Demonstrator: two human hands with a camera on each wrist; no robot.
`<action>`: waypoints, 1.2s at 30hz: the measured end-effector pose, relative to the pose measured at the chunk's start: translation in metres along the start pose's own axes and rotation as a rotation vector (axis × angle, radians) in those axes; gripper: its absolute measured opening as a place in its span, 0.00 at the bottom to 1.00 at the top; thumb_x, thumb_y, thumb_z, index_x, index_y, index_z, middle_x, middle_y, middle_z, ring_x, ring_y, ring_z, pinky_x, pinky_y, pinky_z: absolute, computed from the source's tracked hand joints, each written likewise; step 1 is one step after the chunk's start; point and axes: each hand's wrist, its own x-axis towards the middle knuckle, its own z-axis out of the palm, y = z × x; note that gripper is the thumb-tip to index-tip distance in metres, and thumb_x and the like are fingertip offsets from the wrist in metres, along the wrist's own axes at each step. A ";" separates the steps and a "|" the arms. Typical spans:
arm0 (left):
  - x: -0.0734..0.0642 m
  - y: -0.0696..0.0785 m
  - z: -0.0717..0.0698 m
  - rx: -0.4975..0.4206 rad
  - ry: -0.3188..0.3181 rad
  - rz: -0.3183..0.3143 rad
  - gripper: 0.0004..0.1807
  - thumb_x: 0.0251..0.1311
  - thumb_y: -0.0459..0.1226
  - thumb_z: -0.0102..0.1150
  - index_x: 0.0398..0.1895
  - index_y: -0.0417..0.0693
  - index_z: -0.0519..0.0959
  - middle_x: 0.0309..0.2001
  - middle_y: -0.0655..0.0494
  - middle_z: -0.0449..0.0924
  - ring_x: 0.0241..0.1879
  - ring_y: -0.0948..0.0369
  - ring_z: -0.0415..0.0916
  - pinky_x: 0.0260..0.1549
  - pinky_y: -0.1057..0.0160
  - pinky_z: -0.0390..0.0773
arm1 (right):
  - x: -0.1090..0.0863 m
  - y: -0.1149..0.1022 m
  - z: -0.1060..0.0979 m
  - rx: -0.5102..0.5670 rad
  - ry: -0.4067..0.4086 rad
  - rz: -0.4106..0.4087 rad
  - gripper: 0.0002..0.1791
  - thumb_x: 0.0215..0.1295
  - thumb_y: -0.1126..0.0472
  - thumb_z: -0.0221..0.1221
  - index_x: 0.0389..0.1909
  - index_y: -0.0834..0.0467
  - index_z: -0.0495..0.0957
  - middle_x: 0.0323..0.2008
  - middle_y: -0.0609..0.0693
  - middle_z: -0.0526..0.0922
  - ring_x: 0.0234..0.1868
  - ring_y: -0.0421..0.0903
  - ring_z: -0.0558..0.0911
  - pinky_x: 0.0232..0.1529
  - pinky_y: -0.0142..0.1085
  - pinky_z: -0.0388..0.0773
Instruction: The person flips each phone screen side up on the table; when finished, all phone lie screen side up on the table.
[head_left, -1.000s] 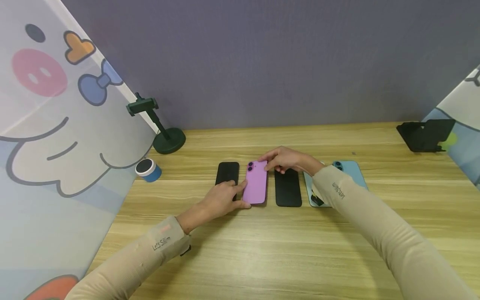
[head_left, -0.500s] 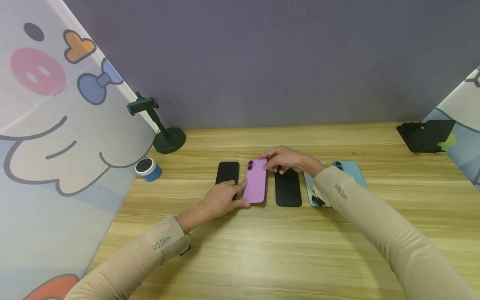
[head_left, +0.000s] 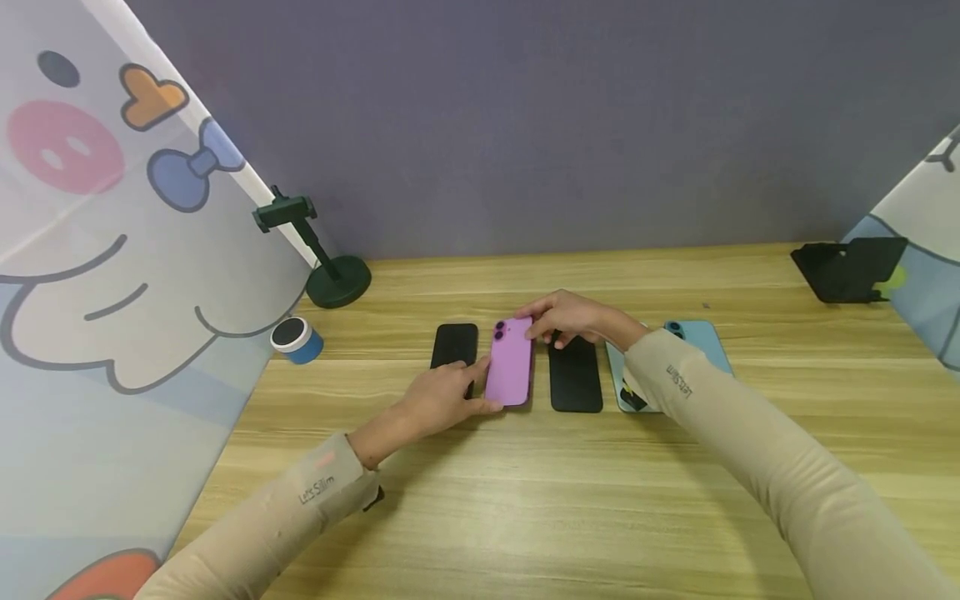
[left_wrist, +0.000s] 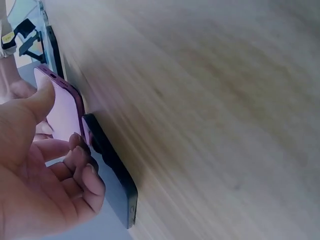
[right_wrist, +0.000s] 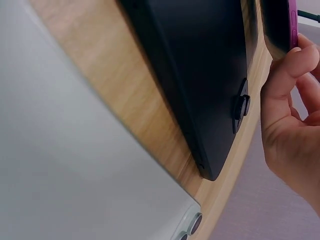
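Note:
A purple phone [head_left: 510,367] lies back side up in the middle of a row of phones, its two lenses at the top left. My left hand [head_left: 438,398] grips its lower left, thumb at the bottom edge and index finger along the side. At the upper right corner, my right hand [head_left: 566,317] pinches the same phone. The right wrist view shows its purple edge [right_wrist: 293,25] tilted up off the table. A black phone [head_left: 454,343] lies partly under my left hand. Another black phone [head_left: 576,382] lies below my right hand.
Right of these lie a pale blue phone [head_left: 617,367], partly covered by my sleeve, and a blue phone [head_left: 708,342]. A dark green stand [head_left: 337,282] and a blue-white jar [head_left: 297,340] stand at left. A black folding stand [head_left: 851,268] stands far right.
Both hands keep their hold on the purple phone. Its top end appears raised very slightly; the rest stays as it was, apart from a small shift of the head view.

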 end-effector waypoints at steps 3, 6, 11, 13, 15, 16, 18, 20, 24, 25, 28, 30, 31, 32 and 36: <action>0.000 0.004 0.000 -0.057 0.039 0.022 0.44 0.64 0.62 0.58 0.76 0.48 0.63 0.33 0.57 0.76 0.25 0.65 0.67 0.24 0.67 0.69 | 0.000 0.000 0.000 0.000 -0.001 0.001 0.29 0.68 0.60 0.63 0.70 0.51 0.73 0.29 0.49 0.77 0.25 0.41 0.72 0.25 0.32 0.74; 0.001 0.010 0.001 -0.107 0.088 0.057 0.42 0.65 0.60 0.58 0.75 0.47 0.65 0.35 0.57 0.75 0.26 0.66 0.68 0.24 0.69 0.69 | 0.001 0.000 0.000 0.004 -0.001 0.002 0.29 0.68 0.61 0.63 0.69 0.51 0.73 0.26 0.48 0.76 0.24 0.40 0.72 0.24 0.31 0.74; 0.005 0.019 0.005 -0.110 0.123 0.083 0.41 0.67 0.61 0.55 0.75 0.47 0.65 0.44 0.54 0.79 0.30 0.65 0.71 0.28 0.69 0.73 | 0.001 0.000 0.000 0.007 -0.001 0.003 0.28 0.68 0.61 0.62 0.69 0.52 0.73 0.24 0.47 0.75 0.24 0.40 0.71 0.24 0.31 0.73; 0.007 0.022 0.008 -0.103 0.116 0.082 0.42 0.66 0.61 0.55 0.76 0.48 0.64 0.46 0.53 0.80 0.30 0.65 0.71 0.28 0.68 0.73 | 0.001 0.000 0.000 0.004 -0.006 0.000 0.28 0.68 0.61 0.62 0.70 0.53 0.73 0.24 0.48 0.75 0.24 0.40 0.71 0.24 0.31 0.73; 0.008 0.026 0.010 -0.085 0.107 0.078 0.43 0.65 0.63 0.56 0.76 0.49 0.63 0.43 0.54 0.80 0.28 0.65 0.69 0.26 0.68 0.72 | 0.001 -0.001 0.000 0.001 -0.010 -0.005 0.29 0.68 0.61 0.62 0.70 0.54 0.72 0.25 0.48 0.75 0.24 0.40 0.71 0.24 0.31 0.74; 0.008 0.027 0.011 -0.076 0.104 0.077 0.44 0.64 0.63 0.57 0.76 0.50 0.62 0.41 0.55 0.79 0.26 0.65 0.68 0.25 0.68 0.71 | 0.001 -0.001 0.000 0.001 -0.011 -0.007 0.29 0.68 0.61 0.62 0.70 0.54 0.72 0.25 0.48 0.76 0.24 0.40 0.71 0.24 0.31 0.74; 0.009 0.030 0.013 -0.064 0.101 0.076 0.46 0.61 0.64 0.59 0.77 0.50 0.62 0.34 0.58 0.75 0.23 0.65 0.65 0.21 0.69 0.67 | 0.001 -0.001 0.000 0.001 -0.014 -0.009 0.29 0.68 0.61 0.62 0.70 0.55 0.71 0.25 0.48 0.76 0.24 0.40 0.71 0.24 0.30 0.74; 0.010 0.032 0.015 -0.046 0.110 0.076 0.48 0.60 0.64 0.61 0.77 0.49 0.62 0.31 0.60 0.73 0.22 0.66 0.63 0.20 0.69 0.65 | 0.002 -0.001 0.000 -0.002 -0.014 -0.010 0.30 0.68 0.61 0.62 0.71 0.56 0.71 0.25 0.48 0.75 0.24 0.40 0.71 0.24 0.30 0.73; 0.010 0.035 0.016 -0.042 0.141 0.075 0.48 0.58 0.63 0.63 0.76 0.49 0.62 0.29 0.61 0.71 0.21 0.67 0.62 0.18 0.70 0.64 | 0.002 0.000 0.000 -0.007 -0.013 -0.005 0.30 0.68 0.61 0.62 0.71 0.56 0.71 0.27 0.49 0.76 0.24 0.39 0.71 0.24 0.30 0.73; 0.010 0.035 0.016 -0.045 0.146 0.076 0.48 0.59 0.63 0.63 0.77 0.50 0.62 0.28 0.61 0.71 0.20 0.67 0.62 0.18 0.70 0.64 | 0.002 0.000 0.000 -0.007 -0.012 -0.003 0.30 0.68 0.61 0.62 0.71 0.56 0.71 0.28 0.49 0.76 0.24 0.39 0.71 0.24 0.30 0.73; 0.009 0.035 0.016 -0.056 0.155 0.084 0.46 0.61 0.62 0.61 0.77 0.51 0.61 0.28 0.60 0.71 0.20 0.68 0.61 0.17 0.70 0.63 | 0.001 0.000 0.000 -0.004 -0.011 0.001 0.30 0.68 0.61 0.63 0.71 0.56 0.71 0.30 0.49 0.76 0.24 0.39 0.71 0.24 0.30 0.74; 0.009 0.035 0.017 -0.058 0.155 0.093 0.45 0.62 0.62 0.60 0.77 0.51 0.61 0.29 0.60 0.71 0.20 0.67 0.61 0.17 0.70 0.63 | 0.001 0.000 0.000 -0.001 -0.009 0.000 0.30 0.67 0.61 0.63 0.71 0.56 0.71 0.29 0.49 0.76 0.23 0.39 0.71 0.24 0.30 0.74; 0.009 0.035 0.017 -0.059 0.155 0.100 0.44 0.63 0.62 0.59 0.76 0.51 0.61 0.29 0.60 0.72 0.20 0.67 0.61 0.18 0.70 0.64 | 0.001 0.000 0.000 -0.001 -0.009 -0.002 0.30 0.67 0.62 0.63 0.71 0.56 0.71 0.28 0.49 0.76 0.23 0.39 0.71 0.24 0.30 0.73; 0.009 0.035 0.017 -0.060 0.155 0.106 0.43 0.64 0.61 0.58 0.76 0.50 0.62 0.29 0.59 0.72 0.20 0.67 0.61 0.18 0.70 0.64 | 0.001 0.000 0.000 0.000 -0.009 -0.005 0.30 0.67 0.62 0.63 0.71 0.56 0.71 0.28 0.48 0.76 0.23 0.39 0.71 0.24 0.30 0.73; 0.009 0.033 0.017 -0.046 0.164 0.143 0.41 0.66 0.59 0.58 0.76 0.48 0.63 0.29 0.59 0.74 0.21 0.67 0.62 0.19 0.70 0.65 | -0.001 -0.001 0.000 0.000 -0.005 -0.005 0.30 0.67 0.61 0.63 0.70 0.56 0.72 0.23 0.47 0.75 0.21 0.39 0.71 0.23 0.30 0.74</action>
